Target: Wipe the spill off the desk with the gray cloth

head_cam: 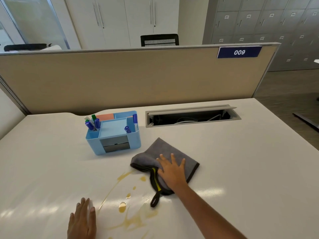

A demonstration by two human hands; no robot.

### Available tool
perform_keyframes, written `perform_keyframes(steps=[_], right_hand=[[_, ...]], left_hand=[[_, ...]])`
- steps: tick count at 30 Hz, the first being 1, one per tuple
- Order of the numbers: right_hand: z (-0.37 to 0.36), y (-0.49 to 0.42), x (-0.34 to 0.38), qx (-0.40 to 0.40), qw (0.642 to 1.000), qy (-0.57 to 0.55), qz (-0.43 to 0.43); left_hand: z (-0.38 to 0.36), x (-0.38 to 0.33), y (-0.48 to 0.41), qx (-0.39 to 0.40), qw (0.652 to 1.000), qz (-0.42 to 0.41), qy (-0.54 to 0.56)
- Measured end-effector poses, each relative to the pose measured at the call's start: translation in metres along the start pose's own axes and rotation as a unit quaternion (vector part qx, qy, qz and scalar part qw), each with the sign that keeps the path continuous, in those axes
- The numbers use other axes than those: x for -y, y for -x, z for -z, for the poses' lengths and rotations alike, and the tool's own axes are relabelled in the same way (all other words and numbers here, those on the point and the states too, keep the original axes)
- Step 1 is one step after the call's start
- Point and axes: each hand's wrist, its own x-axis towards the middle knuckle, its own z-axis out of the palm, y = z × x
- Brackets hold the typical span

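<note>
Gray cloth (174, 152): folded, soft, light, likely limp; lies mid-desk, just right of the spill (127, 209), near edge touching its upper streak. Best pressed flat from above, not pinched.
Right hand (172, 171): spread open, palm down on cloth, gripping nothing.
Left hand (82, 219): flat on desk (241, 161), open, holding nothing, just left of spill.
Blue organizer (114, 133): behind spill, near the cloth's far corner.
Open room: wide to the right; near edge close.
</note>
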Motion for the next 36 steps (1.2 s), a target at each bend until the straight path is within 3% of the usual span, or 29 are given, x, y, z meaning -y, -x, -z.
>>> perform_keyframes(steps=[4,8,12,15,18,23,26,28,31,33,36], right_hand=[[0.029,0.002,-0.076,-0.054,0.983,-0.063,-0.166],[0.040,0.048,-0.171,-0.115,0.931,-0.102,-0.330],[0.039,0.078,-0.200,-0.125,0.900,-0.125,-0.399],[0.039,0.065,-0.177,-0.126,0.903,-0.138,-0.385],[0.032,0.043,-0.124,-0.103,0.935,-0.122,-0.315],[0.003,0.027,-0.003,-0.018,0.997,-0.058,-0.057],[-0.010,0.034,0.039,0.042,0.995,-0.029,0.087],[-0.013,0.039,0.043,0.050,0.989,-0.032,0.138],[-0.004,0.046,0.026,0.028,0.985,-0.096,0.142],[0.005,0.050,0.006,-0.020,0.986,-0.134,0.095],[0.014,0.056,-0.038,-0.103,0.984,-0.147,-0.023]], left_hand=[[0.002,0.000,0.000,0.006,1.000,0.002,0.003],[0.001,0.000,-0.001,0.008,1.000,0.004,0.000],[0.000,-0.003,0.001,0.001,1.000,0.008,-0.003],[0.003,-0.006,0.001,0.005,1.000,0.011,0.028],[0.008,-0.009,0.001,0.006,0.998,0.011,0.069],[0.011,-0.019,0.004,-0.005,0.997,-0.052,0.064],[0.008,-0.041,0.004,-0.008,0.992,-0.124,0.036],[0.002,-0.064,0.000,0.025,0.984,-0.173,0.018],[-0.015,-0.104,-0.007,0.099,0.965,-0.241,-0.020],[-0.031,-0.125,-0.011,0.186,0.940,-0.279,-0.061],[-0.054,-0.144,-0.017,0.313,0.862,-0.313,-0.248]])
